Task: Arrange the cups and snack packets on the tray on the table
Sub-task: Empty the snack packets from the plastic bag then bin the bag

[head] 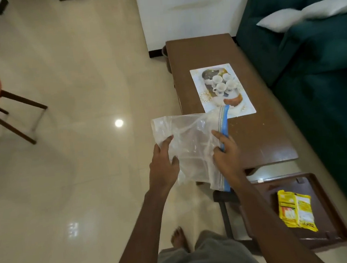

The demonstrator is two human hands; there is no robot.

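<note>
**Cups set, packet still out**

Four cups (222, 83) cluster on the tray (244, 108) mid-tabletop (259, 140). The yellow packet (297, 211) lies well apart on a low stool (330, 207), not yet placed. Your left hand (164, 161) and right hand (226, 154) both grip a clear zip bag (190, 142) over the tabletop's near edge. The tray's near end looks free.

Long brown wooden table (203, 51); on it white rectangular tray (197, 74) bearing four white ceramic cups (221, 85); yellow foil snack packet (297, 212) on brown rimmed stand (331, 222) nearer; green fabric sofa (319, 55) right.
</note>
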